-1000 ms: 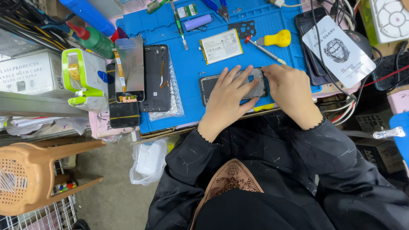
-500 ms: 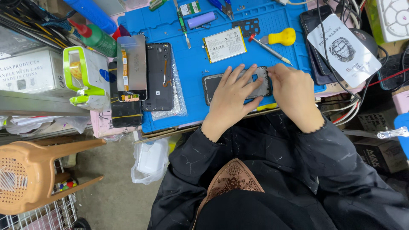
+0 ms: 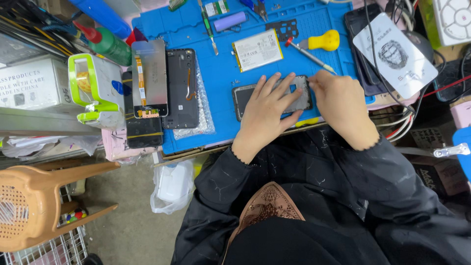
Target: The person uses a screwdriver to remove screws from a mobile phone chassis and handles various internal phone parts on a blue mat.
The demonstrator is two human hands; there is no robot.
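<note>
- Your left hand (image 3: 267, 110) lies flat, fingers spread, pressing down on the dark opened phone body (image 3: 272, 95) that sits near the front edge of the blue silicone work mat (image 3: 221, 93). It steadies the phone rather than gripping it.
- Your right hand (image 3: 341, 105) is curled at the phone's right end, fingertips pinched against its corner. Whether they hold a small part or tool there I cannot tell; the fingers hide it.
- Judged done: the phone looks stripped. A white rectangular battery pack (image 3: 257, 50) lies loose on the mat just above the phone, apart from it.
- Also off: a black perforated inner shield plate (image 3: 286, 29) near the mat's top edge.
- A black phone frame with an orange flex strip (image 3: 181, 88) and a grey display panel (image 3: 149, 78) rest side by side at the mat's left, well apart from your hands.
- The yellow-handled screwdriver (image 3: 314, 45) lies idle just above your right hand, not touched.
- Judged left: battery, shield plate and panels all remain outside the phone body, so closing up appears wholly undone.
</note>
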